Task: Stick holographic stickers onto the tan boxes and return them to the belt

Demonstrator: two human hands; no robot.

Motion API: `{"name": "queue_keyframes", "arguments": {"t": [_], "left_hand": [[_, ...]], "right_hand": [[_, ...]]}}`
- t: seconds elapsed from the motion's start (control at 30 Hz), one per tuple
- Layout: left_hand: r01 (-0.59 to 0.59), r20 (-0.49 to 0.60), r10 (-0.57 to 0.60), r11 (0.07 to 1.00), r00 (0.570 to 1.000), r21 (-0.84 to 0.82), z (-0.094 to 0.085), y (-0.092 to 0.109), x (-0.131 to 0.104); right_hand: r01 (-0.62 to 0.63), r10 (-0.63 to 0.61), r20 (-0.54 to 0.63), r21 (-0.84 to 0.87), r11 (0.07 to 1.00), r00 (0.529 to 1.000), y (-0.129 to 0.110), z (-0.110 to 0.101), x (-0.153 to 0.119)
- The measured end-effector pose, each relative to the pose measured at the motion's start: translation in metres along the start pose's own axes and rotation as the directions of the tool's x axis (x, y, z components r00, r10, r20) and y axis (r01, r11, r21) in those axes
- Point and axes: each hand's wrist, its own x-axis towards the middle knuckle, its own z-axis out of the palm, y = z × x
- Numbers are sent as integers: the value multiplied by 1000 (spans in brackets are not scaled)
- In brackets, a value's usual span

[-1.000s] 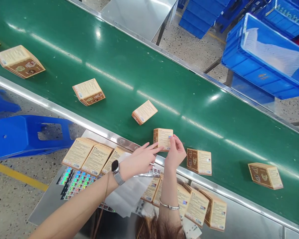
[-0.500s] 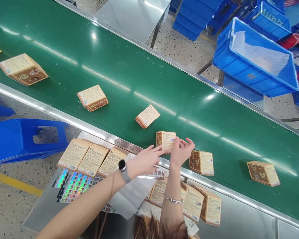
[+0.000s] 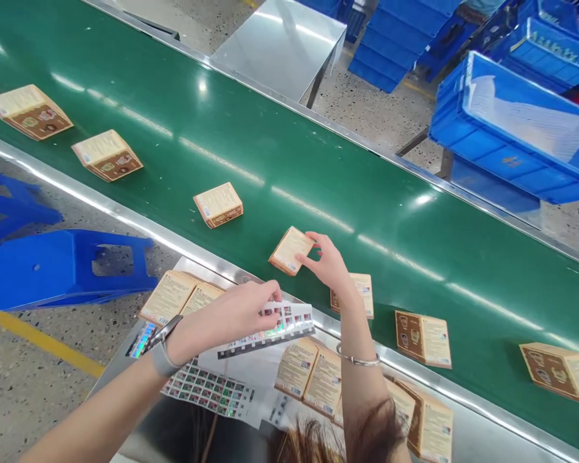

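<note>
My right hand (image 3: 329,262) reaches over the green belt, thumb and fingers closed on the right corner of a small beige-and-brown carton (image 3: 289,252). Below it and to the left, my left hand (image 3: 246,315) has its fingers curled on a sheet of small stickers (image 3: 289,321), which slants across the metal edge of the belt. Another carton (image 3: 363,292), partly hidden by my right forearm, lies on the belt and bears a small coloured sticker. More sticker sheets (image 3: 212,391) lie on the bench under my left arm.
Several other cartons lie along the green conveyor belt (image 3: 270,148). On the near bench, cartons stand in rows at left (image 3: 168,297) and right (image 3: 296,366). A blue stool (image 3: 33,267) is at the left; a blue crate (image 3: 502,151) stands beyond the belt.
My right hand has left the carton nearer me and taken hold of the one to its left. My left hand has moved left off the carton with the sticker sheet. Some belt cartons have shifted.
</note>
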Motion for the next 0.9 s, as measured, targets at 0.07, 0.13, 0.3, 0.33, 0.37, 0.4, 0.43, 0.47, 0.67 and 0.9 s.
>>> {"name": "queue_keyframes", "arguments": {"t": [0.07,0.13,0.3,0.33,0.37,0.4,0.43,0.47,0.67,0.9], "left_hand": [[3,-11,-2,1000,1000,6,-3,-3,-4],[9,-18,-8,999,1000,36,-7,-2,-7],[1,-15,1,995,1000,101,-10,5,-7],[-14,-8,15,996,1000,92,-10,6,-7],[-28,-2,29,997,1000,77,-9,6,-6],[-43,1,44,997,999,59,-7,6,-6],[-58,2,58,997,998,41,-6,6,-5],[-71,0,71,997,997,24,-5,6,-4],[-107,9,106,994,994,17,-4,10,0],[-23,18,22,1000,1000,11,0,12,7]], "right_hand": [[69,-69,-20,-8,998,997,-17,0,-18],[144,-143,-14,19,989,990,-38,-5,-43],[226,-228,226,35,973,947,-76,-19,-98],[233,-230,221,12,972,948,-77,-20,-104],[242,-235,205,-9,970,950,-77,-20,-109],[254,-246,190,-23,967,951,-76,-19,-112],[269,-259,177,-35,962,949,-74,-18,-114],[286,-275,162,-48,957,948,-72,-17,-115],[433,-437,40,-239,869,898,-67,-13,-122],[469,-528,-151,-303,830,836,-62,-5,-132]]}}
